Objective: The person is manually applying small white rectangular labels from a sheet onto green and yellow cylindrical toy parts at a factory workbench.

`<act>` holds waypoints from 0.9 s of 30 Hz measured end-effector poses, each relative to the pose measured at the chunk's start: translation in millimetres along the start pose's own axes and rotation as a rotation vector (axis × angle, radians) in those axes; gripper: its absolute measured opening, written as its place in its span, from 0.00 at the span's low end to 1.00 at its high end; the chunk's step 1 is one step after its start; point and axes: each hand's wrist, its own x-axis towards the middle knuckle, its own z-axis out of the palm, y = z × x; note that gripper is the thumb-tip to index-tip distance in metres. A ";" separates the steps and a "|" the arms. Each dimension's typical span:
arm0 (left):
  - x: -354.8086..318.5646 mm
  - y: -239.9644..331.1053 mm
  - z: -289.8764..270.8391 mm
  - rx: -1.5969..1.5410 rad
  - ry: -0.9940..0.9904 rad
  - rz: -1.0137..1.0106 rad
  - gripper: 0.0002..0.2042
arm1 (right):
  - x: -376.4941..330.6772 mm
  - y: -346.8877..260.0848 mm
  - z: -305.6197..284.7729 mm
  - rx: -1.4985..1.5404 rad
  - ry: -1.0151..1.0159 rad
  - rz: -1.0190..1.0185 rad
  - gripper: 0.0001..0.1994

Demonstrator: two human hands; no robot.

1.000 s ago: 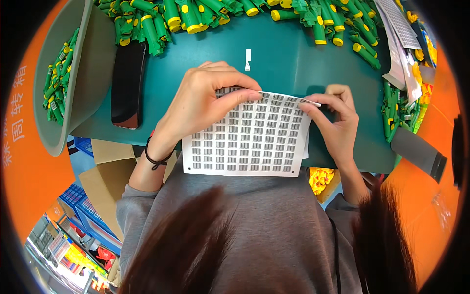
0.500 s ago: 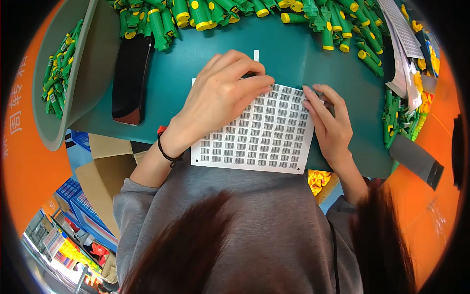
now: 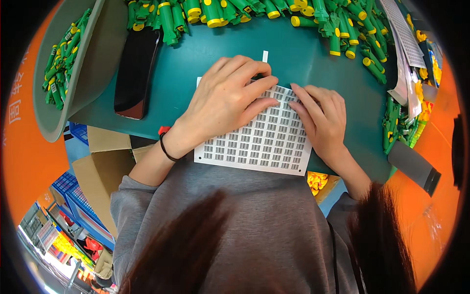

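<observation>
At your far left, around nine o'clock, a grey tray [image 3: 105, 59] holds a few green-and-yellow parts, and a black phone [image 3: 135, 71] lies just beside it on the teal table [image 3: 313, 63]. Your left hand [image 3: 225, 103] has come up and to the right since a second ago and now lies flat over the upper left of the white label sheet [image 3: 259, 142], fingers spread and pressing down rather than pinching. The sheet itself has slid up the table with it, sitting at the centre with its lower edge hanging just over the table's near edge at six o'clock. Your right hand [image 3: 323, 122] has shifted from the sheet's top corner to its right side, fingers held loosely together, fingertips resting on the labels near the left hand's; I judge you are settling the sheet to pick at a label. A small white strip [image 3: 265, 56] lies at twelve o'clock, just past your left fingers. Open table remains between the sheet and the pile of green-and-yellow parts [image 3: 274, 12] along the far edge; the right edge, at three o'clock, is crowded with more parts and paper sheets [image 3: 404, 34].
</observation>
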 end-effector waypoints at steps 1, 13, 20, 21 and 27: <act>-2.2 1.3 -1.9 0.026 -0.001 -0.018 0.14 | -0.8 -0.1 1.2 0.002 -0.001 -0.001 0.19; -20.6 3.5 1.4 0.129 0.116 -0.023 0.15 | -1.8 -3.1 -4.8 -0.228 -0.007 -0.102 0.19; -22.7 3.8 3.7 0.076 0.111 -0.095 0.16 | 21.4 -12.0 6.7 -0.076 -0.092 -0.044 0.20; -20.8 4.7 3.9 0.083 0.084 -0.088 0.16 | 16.2 -10.0 9.8 -0.064 -0.043 -0.066 0.20; -23.4 2.9 3.9 0.132 0.046 -0.023 0.16 | 11.5 -9.8 13.1 -0.096 0.052 -0.136 0.21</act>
